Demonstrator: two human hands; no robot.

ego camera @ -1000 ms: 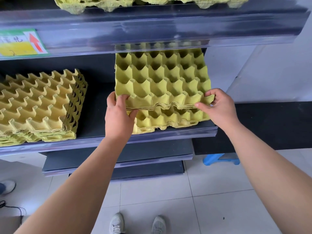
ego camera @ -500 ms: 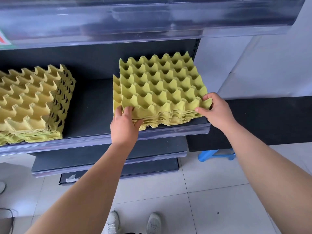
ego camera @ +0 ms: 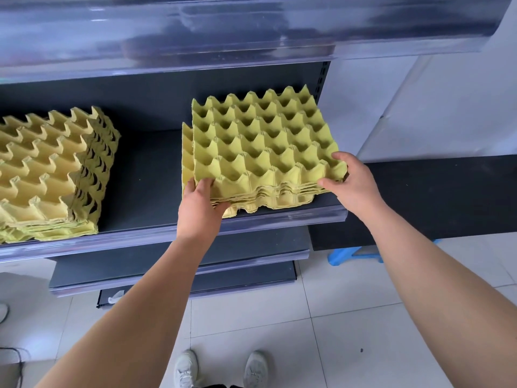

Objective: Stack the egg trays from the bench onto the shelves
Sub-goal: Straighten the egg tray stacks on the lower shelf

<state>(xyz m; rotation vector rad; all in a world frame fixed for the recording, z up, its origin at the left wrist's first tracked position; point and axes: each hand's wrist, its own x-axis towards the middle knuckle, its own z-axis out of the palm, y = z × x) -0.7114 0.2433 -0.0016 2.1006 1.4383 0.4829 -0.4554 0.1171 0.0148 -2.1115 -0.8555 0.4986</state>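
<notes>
**Item 1.** Stack of yellow-green moulded-pulp egg trays (ego camera: 263, 147). Several trays are nested with the cups facing up. The stack lies on the right half of the dark grey middle shelf board (ego camera: 145, 175), its near edge just behind the clear plastic edge strip (ego camera: 279, 219). The upper trays sit a little to the right of a lower one, whose left edge shows as a pale strip beside them.

**Item 2.** My left hand (ego camera: 200, 208). It is at the stack's near left corner, with the fingers curled over the top tray's rim and the thumb against the layered front edge. It is grasping the stack.

**Item 3.** My right hand (ego camera: 349, 183). It is at the near right corner, with the thumb laid on the corner cup and the fingers pressed to the front edge. It is also grasping the stack.

**Item 4.** Second stack of paler yellow egg trays (ego camera: 50, 175). This one is taller and sits at the left end of the same board, well apart from item 1. The picture's left side cuts part of it off.

**Item 5.** Upper shelf with glossy plastic front (ego camera: 251, 29). It runs across overhead.

**Item 6.** Lower dark shelves (ego camera: 167, 264). They are stepped beneath the middle board.

**Item 7.** Black bench top (ego camera: 433, 197). It stands to the right of the shelving, behind my right forearm.

**Item 8.** Blue plastic stool (ego camera: 355, 254). It sits under the bench and is only partly shown.

**Item 9.** White shoes (ego camera: 186, 368). They stand on the pale tiled floor (ego camera: 349, 317).
</notes>
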